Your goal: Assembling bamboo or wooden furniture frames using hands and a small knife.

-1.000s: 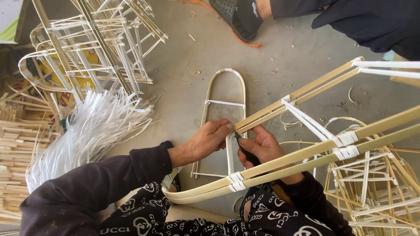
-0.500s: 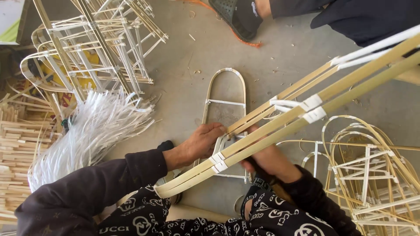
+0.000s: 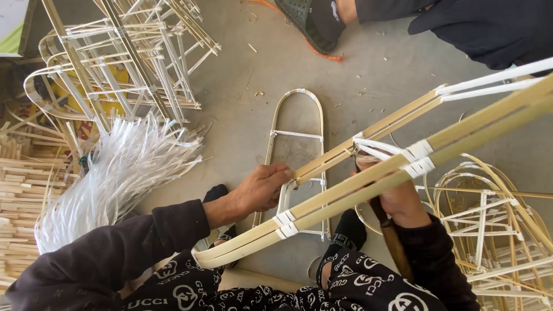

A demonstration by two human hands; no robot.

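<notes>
A long bent bamboo frame (image 3: 368, 178) bound with white plastic strips slants across my lap, its curved end near my knee. My left hand (image 3: 260, 189) grips the end of an upper bamboo slat of this frame. My right hand (image 3: 397, 198) sits partly behind the frame's rails and holds a dark wooden-handled tool (image 3: 390, 236); the tool's tip is hidden by the slats. On the concrete floor below lies a smaller arched frame (image 3: 296, 135) with cross bars.
A bundle of white plastic strips (image 3: 124, 173) lies at left beside stacked cut bamboo sticks (image 3: 23, 190). Finished frames are piled at top left (image 3: 115, 63) and lower right (image 3: 495, 230). Another person's sandalled foot (image 3: 317, 20) and dark clothing are at the top.
The big frame has swung and tilted, its far end rising toward the upper right. My left hand stays on the slat end; my right hand has shifted right behind the rails.
</notes>
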